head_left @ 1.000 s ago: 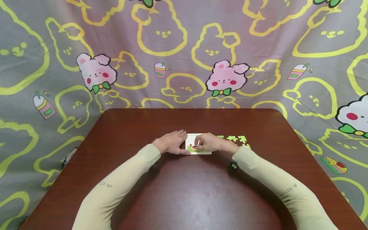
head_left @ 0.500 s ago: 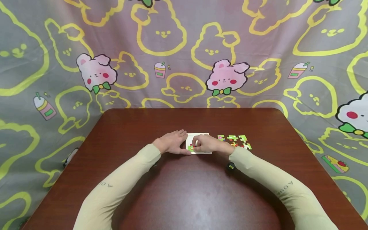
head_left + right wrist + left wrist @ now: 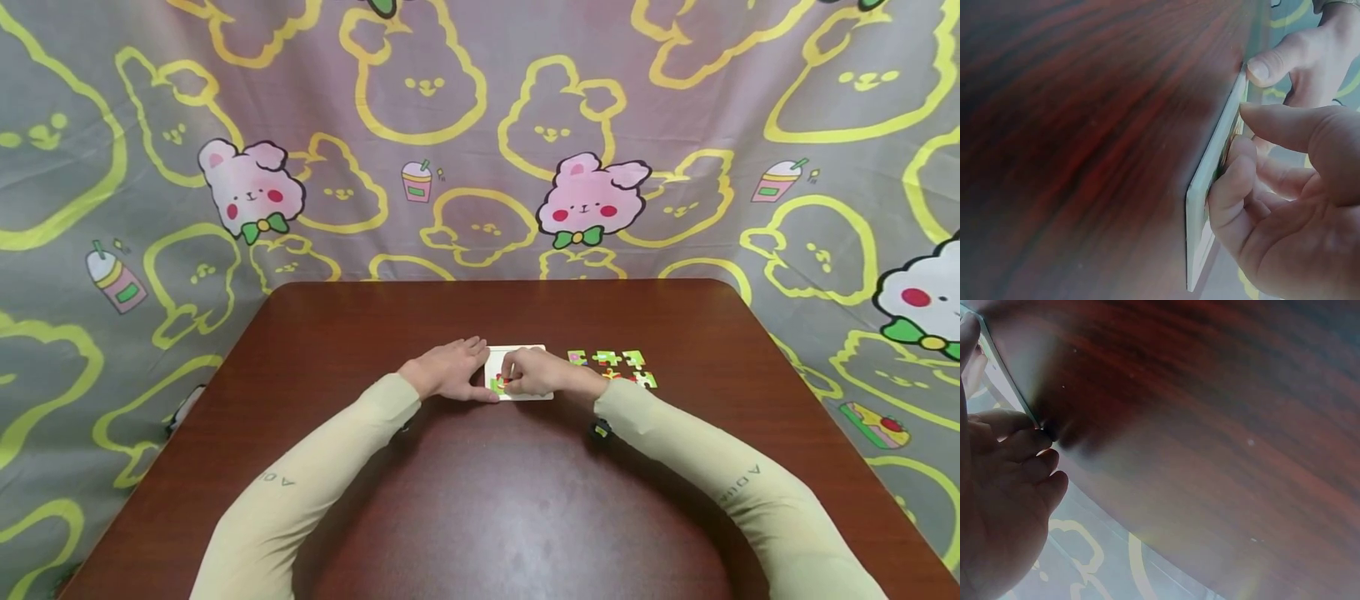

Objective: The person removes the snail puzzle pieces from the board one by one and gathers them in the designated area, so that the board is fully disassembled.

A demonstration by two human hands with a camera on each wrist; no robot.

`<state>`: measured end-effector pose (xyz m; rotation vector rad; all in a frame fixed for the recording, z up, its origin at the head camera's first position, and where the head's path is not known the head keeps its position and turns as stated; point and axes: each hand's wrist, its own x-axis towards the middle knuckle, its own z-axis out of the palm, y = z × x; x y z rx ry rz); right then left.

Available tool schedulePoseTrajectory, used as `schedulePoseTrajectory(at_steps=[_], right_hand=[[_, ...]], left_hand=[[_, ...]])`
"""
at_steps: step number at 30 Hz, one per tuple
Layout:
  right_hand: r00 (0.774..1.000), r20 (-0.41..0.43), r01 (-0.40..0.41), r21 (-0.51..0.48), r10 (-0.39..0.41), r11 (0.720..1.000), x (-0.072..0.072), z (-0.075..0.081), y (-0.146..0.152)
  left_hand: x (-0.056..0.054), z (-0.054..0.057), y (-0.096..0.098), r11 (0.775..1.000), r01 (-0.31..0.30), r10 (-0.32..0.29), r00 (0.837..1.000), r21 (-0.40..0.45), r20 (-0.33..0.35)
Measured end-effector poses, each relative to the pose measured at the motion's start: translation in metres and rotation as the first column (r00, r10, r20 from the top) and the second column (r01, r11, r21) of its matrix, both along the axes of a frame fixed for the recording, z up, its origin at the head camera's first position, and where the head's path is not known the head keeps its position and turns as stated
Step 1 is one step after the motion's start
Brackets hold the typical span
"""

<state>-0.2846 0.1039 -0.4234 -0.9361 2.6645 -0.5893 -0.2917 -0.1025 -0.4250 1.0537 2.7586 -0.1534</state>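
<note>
A small white puzzle tray lies flat on the table, with green and red printed puzzle pieces in its lower left part. My left hand rests along its left side, fingers stretched forward and thumb at the near left corner. Bent over the middle of the tray is my right hand, which hides much of it. In the right wrist view, the curled fingers and the thumb reach down to the tray's face, around a puzzle piece mostly hidden between them. The left wrist view shows my left hand against the tray's edge.
Several loose puzzle pieces, green with red and white, lie in two rows right of the tray. The brown wooden table reaches back to a patterned curtain.
My right hand has shifted slightly left over the tray, and more of the loose pieces now shows beside it. A blue and red patch at its fingertips is now covered. My left hand stays put.
</note>
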Motion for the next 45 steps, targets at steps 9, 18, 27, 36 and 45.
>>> schedulePoseTrajectory(at_steps=[9,18,27,36,45], right_hand=[[0.999,0.038,0.018,-0.023,-0.017,1.0,0.0,0.0,-0.001],[0.999,0.031,0.014,-0.04,-0.013,0.999,-0.001,-0.001,-0.002],[1.0,-0.019,0.001,-0.071,-0.003,0.997,-0.003,0.0,-0.002],[0.996,0.086,0.028,-0.123,-0.017,0.992,-0.004,0.008,0.001],[0.993,0.114,0.048,-0.187,-0.027,0.981,-0.003,0.018,0.025]], left_hand=[[0.0,0.002,0.0,1.0,-0.004,0.004,1.0,-0.019,0.01],[-0.001,0.001,-0.001,1.0,-0.003,0.003,1.0,-0.015,0.005],[-0.002,-0.002,-0.002,1.0,-0.007,0.007,1.0,-0.011,0.011],[-0.001,-0.002,-0.002,1.0,-0.01,0.01,1.0,-0.017,0.006],[-0.001,-0.001,-0.001,0.999,-0.035,0.035,0.999,-0.023,0.021]])
